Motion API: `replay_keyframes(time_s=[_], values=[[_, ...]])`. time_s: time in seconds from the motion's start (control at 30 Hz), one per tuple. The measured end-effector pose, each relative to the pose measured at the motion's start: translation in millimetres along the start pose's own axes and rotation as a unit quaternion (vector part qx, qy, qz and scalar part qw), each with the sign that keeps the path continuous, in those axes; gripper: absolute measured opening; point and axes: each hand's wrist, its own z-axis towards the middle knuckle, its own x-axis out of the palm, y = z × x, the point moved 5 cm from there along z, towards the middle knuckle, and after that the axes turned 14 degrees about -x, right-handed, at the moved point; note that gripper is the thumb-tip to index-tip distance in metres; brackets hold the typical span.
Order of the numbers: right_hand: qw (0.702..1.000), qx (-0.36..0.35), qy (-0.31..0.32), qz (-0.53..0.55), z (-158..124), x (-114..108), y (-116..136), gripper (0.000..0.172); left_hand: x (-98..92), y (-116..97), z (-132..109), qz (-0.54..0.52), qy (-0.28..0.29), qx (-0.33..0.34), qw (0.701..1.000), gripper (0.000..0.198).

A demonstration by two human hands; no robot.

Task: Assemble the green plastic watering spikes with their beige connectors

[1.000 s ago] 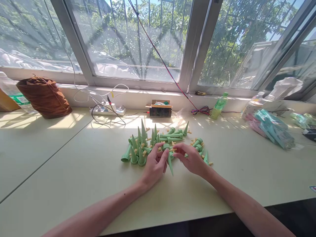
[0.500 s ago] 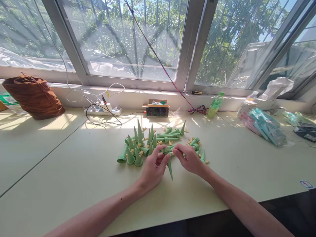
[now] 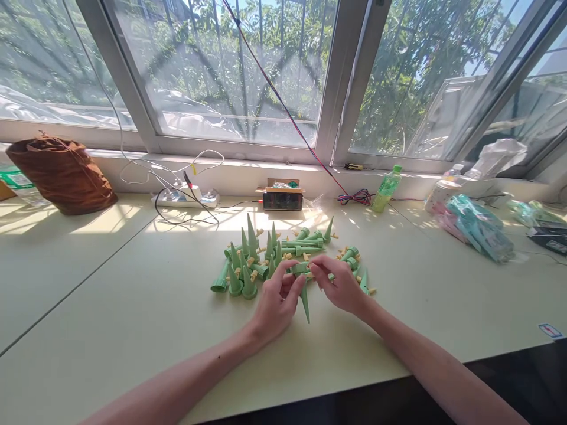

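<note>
Spikes (image 3: 248,287), all green, and I lose count: at least eight stand point-up in the bunch on the left, more lie around, and some are partly hidden. One held spike (image 3: 305,305) hangs point-down at the near edge of the pile. Left hand (image 3: 277,298) has thumb and fingers closed around its cap end. Right hand (image 3: 340,284) has its fingertips nearly together right by that cap; can't tell if they've got hold of anything. Yellow fittings (image 3: 253,275) poke out all over, too many half hidden to count. Farther back: one brown bag (image 3: 62,176), one power strip (image 3: 186,200), one black box (image 3: 282,202) and one green bottle (image 3: 386,190), all on the pale table (image 3: 133,330).
</note>
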Motion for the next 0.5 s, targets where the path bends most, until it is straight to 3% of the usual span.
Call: replay_keyframes(time_s=[0.5], values=[[0.994, 0.08, -0.024, 0.072, -1.0, 3.3, -6.7, 0.023, -0.3, -6.1, -2.4, 0.03, -0.024, -0.013, 0.999, 0.033]])
